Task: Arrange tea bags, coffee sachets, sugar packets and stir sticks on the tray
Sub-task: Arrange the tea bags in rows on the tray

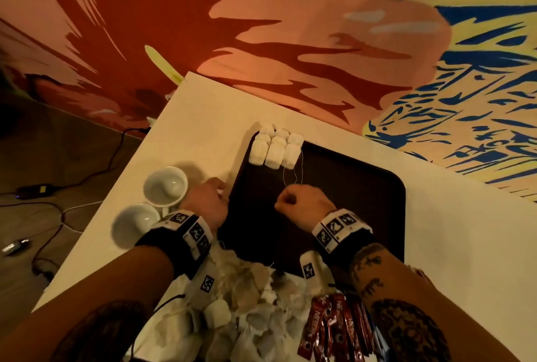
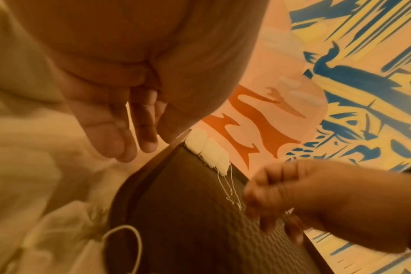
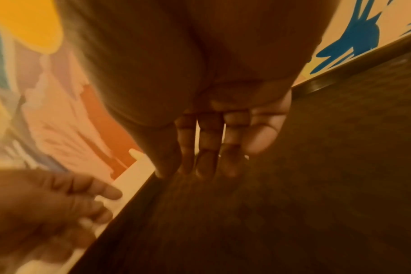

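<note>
A dark tray lies on the white table. White tea bags sit in tidy rows at its far left corner, also seen in the left wrist view as tea bags. Their thin strings trail slack toward me. My right hand hovers over the tray with fingers curled, fingertips down on the tray floor beside the loose string ends; I see nothing held in it. My left hand rests at the tray's left rim with relaxed fingers, holding nothing.
A heap of loose tea bags lies at the table's near edge under my forearms, with red coffee sachets to its right. Two white cups stand left of the tray. Cables run over the floor.
</note>
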Motion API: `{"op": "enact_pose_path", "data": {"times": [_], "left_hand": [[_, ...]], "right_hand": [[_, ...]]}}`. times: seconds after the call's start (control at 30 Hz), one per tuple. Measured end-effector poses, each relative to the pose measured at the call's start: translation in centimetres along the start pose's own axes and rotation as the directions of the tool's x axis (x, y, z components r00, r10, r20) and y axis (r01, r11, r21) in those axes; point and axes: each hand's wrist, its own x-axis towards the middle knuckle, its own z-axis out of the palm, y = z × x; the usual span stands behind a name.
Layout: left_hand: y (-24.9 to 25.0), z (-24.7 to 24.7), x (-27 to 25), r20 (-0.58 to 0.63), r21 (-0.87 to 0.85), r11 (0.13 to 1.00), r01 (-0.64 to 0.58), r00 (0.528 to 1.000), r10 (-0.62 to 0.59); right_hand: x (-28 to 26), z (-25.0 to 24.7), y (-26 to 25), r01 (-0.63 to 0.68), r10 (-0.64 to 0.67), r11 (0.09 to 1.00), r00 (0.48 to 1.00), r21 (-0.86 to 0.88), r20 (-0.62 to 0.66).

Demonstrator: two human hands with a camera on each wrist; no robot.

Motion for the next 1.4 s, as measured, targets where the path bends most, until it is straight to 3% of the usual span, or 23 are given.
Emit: {"op": "enact_pose_path", "data": {"times": [0.1,0.2,0.33,0.5,0.67,1.07,1.2,1.3,1.4], "left_hand": [[-0.7,-0.6,-2.0,-0.039,0.024,1.000,0.000,0.999,0.001],[-2.1,-0.9,-4.1,-0.005,0.089,0.996,-0.030,1.000,0.030],[-3.3,-0.3,-7.6,0.051,0.184,0.982,-0.053,0.998,0.045],[-3.4,2.8,-11.3,0.157,0.139,0.989,-0.041,0.987,0.019],[-2.4,4.7,-12.5,0.029,0.012,0.998,0.062,0.998,-0.063],[-1.5,-1.2,-14.7,0.007,0.164,0.979,-0.120,0.993,0.120],[-1.7,-1.8,-14.7,-0.021,0.061,0.989,-0.138,0.990,0.139],[-2.1,-2.1,-14.2,-0.059,-0.164,0.982,-0.097,0.994,0.088],[-2.0,-2.0,-14.1,-0.076,-0.418,0.905,-0.083,0.996,0.056]], "right_hand": [[-2.6,2.6,1.7,0.030,-0.016,0.991,0.994,-0.133,0.106],[-3.6,4.9,3.5,0.091,-0.075,0.969,0.994,-0.229,0.080],[-4.6,6.3,4.4,0.131,-0.129,0.969,0.991,-0.208,0.023],[-5.4,6.4,4.5,0.135,-0.123,0.949,0.991,-0.286,0.060],[-5.9,6.4,4.4,0.134,-0.106,0.951,0.988,-0.279,0.111],[-6.8,5.7,5.3,0.175,-0.149,0.951,0.982,-0.255,0.118],[-6.6,5.7,5.4,0.173,-0.148,0.953,0.982,-0.249,0.113],[-6.4,5.7,5.7,0.174,-0.152,0.955,0.983,-0.240,0.108],[-6.1,5.9,5.8,0.160,-0.141,0.962,0.985,-0.222,0.100]]}}
